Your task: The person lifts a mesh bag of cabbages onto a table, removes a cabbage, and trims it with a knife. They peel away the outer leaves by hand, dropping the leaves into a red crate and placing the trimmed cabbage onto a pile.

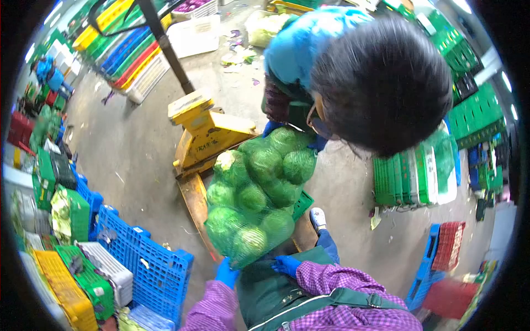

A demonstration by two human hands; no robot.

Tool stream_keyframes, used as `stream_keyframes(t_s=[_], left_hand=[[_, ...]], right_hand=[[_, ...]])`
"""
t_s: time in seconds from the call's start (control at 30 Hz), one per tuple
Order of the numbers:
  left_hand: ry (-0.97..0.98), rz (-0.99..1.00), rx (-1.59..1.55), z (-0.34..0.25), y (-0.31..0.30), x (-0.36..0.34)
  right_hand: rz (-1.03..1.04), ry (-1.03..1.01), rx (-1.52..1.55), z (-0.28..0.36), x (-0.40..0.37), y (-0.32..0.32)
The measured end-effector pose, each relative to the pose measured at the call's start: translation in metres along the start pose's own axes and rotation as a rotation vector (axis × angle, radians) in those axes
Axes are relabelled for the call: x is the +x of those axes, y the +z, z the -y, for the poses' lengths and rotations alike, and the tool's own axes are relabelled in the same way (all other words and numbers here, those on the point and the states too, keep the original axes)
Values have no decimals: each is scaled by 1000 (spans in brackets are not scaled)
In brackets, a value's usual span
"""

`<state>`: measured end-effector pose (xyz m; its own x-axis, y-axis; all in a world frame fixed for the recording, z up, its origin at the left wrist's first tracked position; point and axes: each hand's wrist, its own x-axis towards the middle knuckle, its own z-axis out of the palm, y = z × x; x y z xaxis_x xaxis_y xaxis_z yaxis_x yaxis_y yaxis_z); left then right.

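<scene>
A green mesh bag of cabbages [251,196] hangs over a yellow pallet jack [207,138], between me and a co-worker. My left hand [226,273], in a blue glove, is closed on the netting at the bag's near lower corner. Also gloved in blue, my right hand [286,266] is just below the bag's near edge, over my green apron [270,292]. Its fingers look stretched out, with nothing visible in them. The co-worker's blue-gloved hand [271,128] holds the far end of the bag. Part of a green crate [302,205] shows beneath the bag.
A blue plastic pallet [146,262] stands at my left, near yellow, green and grey crates. Stacked green and white crates [414,174] are at the right. Colourful crates [127,49] stand behind the jack's handle [165,47]. Leaf scraps [240,57] litter the floor.
</scene>
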<state>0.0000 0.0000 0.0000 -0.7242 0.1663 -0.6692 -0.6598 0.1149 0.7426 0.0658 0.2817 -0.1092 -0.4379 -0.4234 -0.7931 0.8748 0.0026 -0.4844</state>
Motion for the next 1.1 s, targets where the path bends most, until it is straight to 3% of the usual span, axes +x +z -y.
stream_keyframes(t_s=[0.07,0.1,0.17,0.23,0.3,0.33,0.43,0.5,0.53,0.57,0.63,0.7,0.77,0.8,0.9,0.93,0.97,1.03,1.1], left_hand=[[84,91,200,-29,13,-17],[167,47,326,-49,18,-40],[157,109,272,-26,55,-48],[156,169,221,-41,96,-59],[-86,201,-111,-109,137,-81],[106,344,164,-120,145,-81],[119,372,232,-161,195,-88],[134,383,265,-170,225,-88],[149,375,277,-171,237,-86],[150,371,302,-163,247,-73],[-487,29,-1097,-145,273,-31],[-448,68,-944,-210,327,-39],[131,380,68,-284,375,-53],[247,385,200,-302,385,-44],[324,328,381,-352,421,-42],[467,401,519,-361,421,-34],[470,394,510,-364,425,-18],[216,424,22,-369,434,10],[280,391,124,-382,457,24]], right_hand=[[40,-275,-409,-65,56,0],[42,-350,-355,-23,21,15],[55,-498,-251,70,-44,50],[7,-456,265,108,-86,50],[-8,-545,225,103,-93,36],[-27,-608,160,94,-96,24],[-79,-759,32,101,-128,-12],[-230,-699,264,124,-182,-27],[12,-641,696,135,-181,-45],[24,-655,713,140,-188,-62],[330,-139,1364,197,-249,-114],[-66,-401,487,261,-347,-153],[-86,-434,524,263,-308,-184],[-86,-453,521,275,-304,-203],[24,-569,218,312,-305,-240],[15,-523,241,325,-309,-250],[22,-478,277,336,-303,-260],[-2,-500,221,351,-287,-277],[-52,-563,116,372,-278,-309]])
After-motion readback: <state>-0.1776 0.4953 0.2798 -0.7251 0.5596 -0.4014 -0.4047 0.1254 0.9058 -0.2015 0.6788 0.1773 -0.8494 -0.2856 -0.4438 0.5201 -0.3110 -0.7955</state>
